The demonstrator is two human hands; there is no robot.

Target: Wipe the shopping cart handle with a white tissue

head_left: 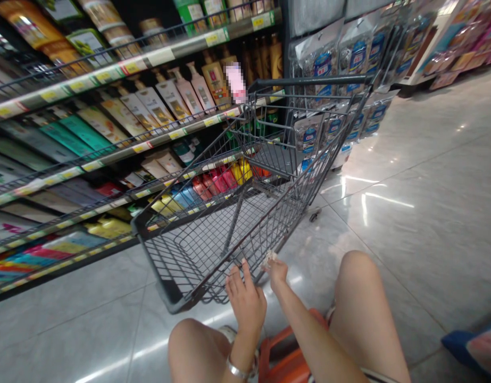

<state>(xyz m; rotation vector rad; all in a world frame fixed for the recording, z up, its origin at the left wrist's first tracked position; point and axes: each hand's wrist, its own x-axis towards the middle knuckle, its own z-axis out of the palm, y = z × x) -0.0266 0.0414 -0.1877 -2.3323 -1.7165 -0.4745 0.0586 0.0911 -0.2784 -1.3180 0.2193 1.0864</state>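
A grey wire shopping cart (229,234) stands in front of me with nothing in its basket. My left hand (246,300), with a silver bracelet at its wrist, rests against the near lower side of the cart, its fingers spread over the wires. Just to the right, my right hand (277,271) is closed on a small crumpled whitish cloth (269,259), held against the cart's lower side rail. An orange bag or basket (287,354) shows between my knees, partly hidden by my right forearm.
Shelves (149,143) packed with bottles run along the left, behind the cart. Hanging packets (324,66) fill a rack beyond the cart handle. Another display (456,48) is at the far right. Grey tiled floor (429,213) extends to the right, with a blue object (460,343) at the lower right.
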